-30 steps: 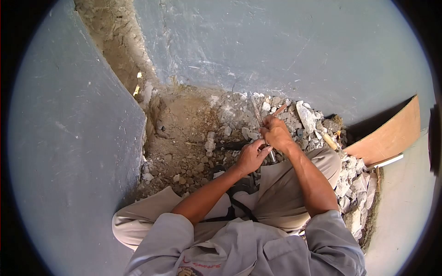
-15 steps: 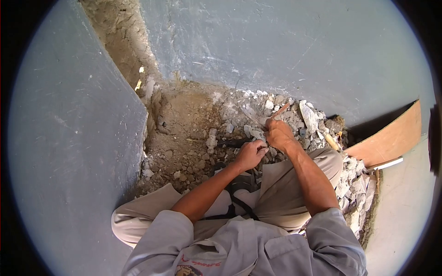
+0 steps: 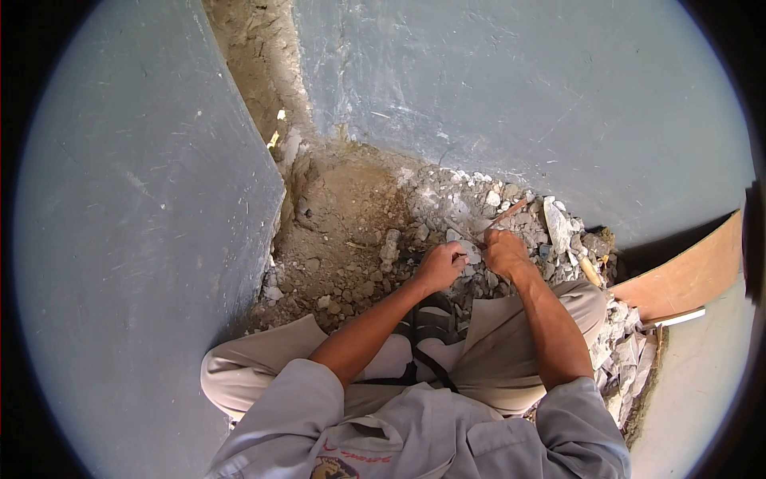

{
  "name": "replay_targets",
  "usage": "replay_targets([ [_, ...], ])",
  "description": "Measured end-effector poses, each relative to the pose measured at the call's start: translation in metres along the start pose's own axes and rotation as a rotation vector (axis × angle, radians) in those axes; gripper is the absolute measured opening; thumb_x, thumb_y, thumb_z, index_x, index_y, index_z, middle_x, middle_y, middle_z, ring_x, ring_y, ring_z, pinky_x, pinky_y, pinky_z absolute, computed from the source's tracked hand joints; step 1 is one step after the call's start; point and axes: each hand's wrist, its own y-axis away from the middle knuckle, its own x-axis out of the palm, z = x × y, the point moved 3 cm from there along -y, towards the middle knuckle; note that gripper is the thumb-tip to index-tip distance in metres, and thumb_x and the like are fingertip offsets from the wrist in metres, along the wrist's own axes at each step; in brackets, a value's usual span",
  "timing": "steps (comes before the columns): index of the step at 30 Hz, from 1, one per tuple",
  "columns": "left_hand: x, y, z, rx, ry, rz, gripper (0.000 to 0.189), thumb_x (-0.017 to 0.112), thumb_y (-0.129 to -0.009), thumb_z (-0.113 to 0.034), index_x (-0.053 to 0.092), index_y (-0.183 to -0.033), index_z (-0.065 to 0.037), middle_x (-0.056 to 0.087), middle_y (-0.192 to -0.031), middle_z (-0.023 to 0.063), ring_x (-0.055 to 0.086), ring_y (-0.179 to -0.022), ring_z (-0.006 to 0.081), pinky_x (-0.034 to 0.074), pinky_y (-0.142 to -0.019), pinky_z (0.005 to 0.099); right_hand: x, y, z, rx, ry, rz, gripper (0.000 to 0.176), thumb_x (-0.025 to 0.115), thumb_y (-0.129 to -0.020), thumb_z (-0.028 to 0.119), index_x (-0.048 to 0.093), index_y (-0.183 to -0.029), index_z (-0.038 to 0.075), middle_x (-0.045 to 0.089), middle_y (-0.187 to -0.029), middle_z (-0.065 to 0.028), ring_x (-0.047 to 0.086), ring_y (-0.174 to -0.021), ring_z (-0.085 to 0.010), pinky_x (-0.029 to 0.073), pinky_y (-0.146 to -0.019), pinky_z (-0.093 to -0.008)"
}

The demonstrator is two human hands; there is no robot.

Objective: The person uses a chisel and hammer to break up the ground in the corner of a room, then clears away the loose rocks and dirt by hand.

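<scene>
My left hand is closed low over the rubble, its fingertips pinched at the edge of a pale flat piece; whatever lies between them is too small to name. Just right of that piece, my right hand is closed too, its fingers curled. From beyond its knuckles a thin reddish-brown strip slants up to the right; the fingers hide whether they grip it. Broken stones lie around both hands.
Grey walls rise beyond and at the left, with an earthen gap between them. A curved brown panel leans at the right. My sandalled feet are below my hands. Bare soil lies left of the rubble.
The view has shifted, so the scene sits further right and lower. My left hand has drawn slightly away from my right, and the pale flat piece shows more clearly between them.
</scene>
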Motion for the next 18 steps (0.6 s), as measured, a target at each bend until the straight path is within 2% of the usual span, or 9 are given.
replay_targets([
  [4, -0.001, -0.006, 0.020, 0.008, -0.052, -0.065, 0.017, 0.069, -0.086, -0.015, 0.067, -0.095, 0.000, 0.066, -0.078, 0.0138, 0.064, -0.071, 0.0247, 0.050, -0.066, 0.0365, -0.004, 0.004, 0.002, 0.020, -0.003, 0.026, 0.031, 0.064, -0.082, 0.024, 0.066, -0.107, 0.005, 0.069, -0.101, -0.0230, 0.066, -0.099, -0.0404, 0.052, -0.087, -0.0471],
  [7, -0.019, -0.008, 0.026, -0.020, -0.172, -0.153, 0.017, 0.068, -0.086, -0.014, 0.068, -0.095, 0.000, 0.069, -0.083, 0.0167, 0.068, -0.078, 0.0298, 0.051, -0.071, 0.0393, 0.003, -0.002, -0.004, 0.023, 0.031, 0.031, 0.027, 0.059, -0.083, 0.019, 0.066, -0.104, 0.004, 0.069, -0.100, -0.0232, 0.066, -0.098, -0.0408, 0.053, -0.087, -0.0479],
  [10, -0.038, -0.007, 0.035, -0.179, -0.220, -0.060, 0.025, 0.067, -0.087, -0.015, 0.067, -0.109, -0.003, 0.069, -0.102, 0.0215, 0.066, -0.099, 0.0387, 0.051, -0.083, 0.0457, 0.023, -0.013, -0.015, 0.034, 0.079, 0.040, 0.025, 0.056, -0.083, 0.016, 0.066, -0.103, 0.004, 0.069, -0.100, -0.0228, 0.067, -0.098, -0.0403, 0.053, -0.087, -0.0483],
  [13, -0.038, -0.002, 0.060, -0.166, -0.410, 0.042, 0.041, 0.066, -0.087, -0.014, 0.060, -0.126, -0.003, 0.062, -0.124, 0.0218, 0.058, -0.117, 0.0380, 0.046, -0.100, 0.0427, 0.033, -0.019, -0.020, 0.026, 0.103, 0.061, 0.024, 0.054, -0.084, 0.014, 0.067, -0.103, 0.004, 0.069, -0.105, -0.0218, 0.066, -0.103, -0.0381, 0.052, -0.089, -0.0478],
  [14, -0.033, -0.001, 0.073, -0.180, -0.397, 0.121, 0.053, 0.065, -0.088, -0.015, 0.050, -0.138, -0.004, 0.050, -0.142, 0.0198, 0.045, -0.132, 0.0371, 0.035, -0.113, 0.0460, 0.028, -0.015, -0.016, 0.022, 0.107, 0.092, 0.025, 0.054, -0.084, 0.014, 0.067, -0.103, 0.004, 0.069, -0.106, -0.0217, 0.066, -0.104, -0.0376, 0.052, -0.090, -0.0474],
  [18, -0.017, 0.015, 0.076, -0.124, -0.613, 0.162, 0.055, 0.067, -0.082, -0.012, 0.054, -0.135, -0.005, 0.049, -0.142, 0.0205, 0.043, -0.134, 0.0366, 0.034, -0.112, 0.0465, 0.014, -0.007, -0.005, 0.045, 0.116, 0.180, 0.027, 0.054, -0.085, 0.013, 0.068, -0.106, 0.004, 0.068, -0.112, -0.0221, 0.065, -0.108, -0.0367, 0.052, -0.092, -0.0464],
])
